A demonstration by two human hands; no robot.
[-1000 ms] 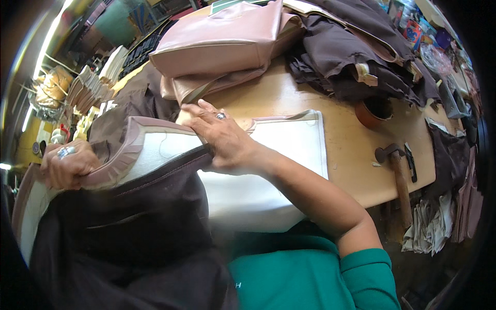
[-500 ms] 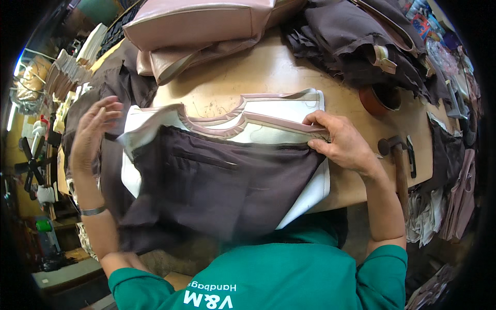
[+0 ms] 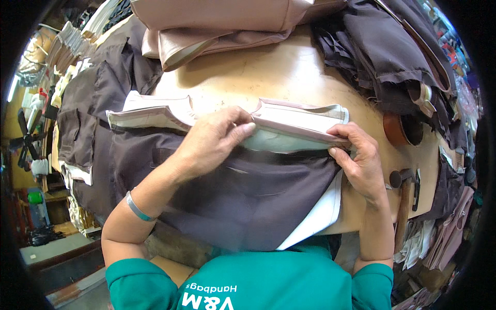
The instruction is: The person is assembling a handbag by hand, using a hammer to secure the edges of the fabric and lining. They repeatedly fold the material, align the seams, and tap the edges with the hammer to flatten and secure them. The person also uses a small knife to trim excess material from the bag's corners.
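Note:
A dark brown fabric piece [image 3: 258, 201] hangs over the near table edge, its top bordered by pale pink trim [image 3: 294, 132]. Behind and beneath it is a white backing panel [image 3: 310, 228] with a similar cut-out, pink-edged top. My left hand [image 3: 217, 134] has its fingers closed on the trim near the middle, beside the curved cut-out; what lies under the fingertips is partly hidden. My right hand [image 3: 354, 155] grips the right end of the trim between thumb and curled fingers.
Pink bags [image 3: 227, 13] sit at the back of the wooden table [image 3: 279, 67]. Dark fabric piles [image 3: 382, 46] flank them. A brown round container [image 3: 398, 124], a hammer [image 3: 403, 201] and a black tool [image 3: 416, 188] lie at the right. Cluttered shelves stand at the left.
My left hand went from the far left edge, through a raised open pose, onto the middle trim. My right hand moved from the middle to the right end. The dark fabric now lies spread over the white panel.

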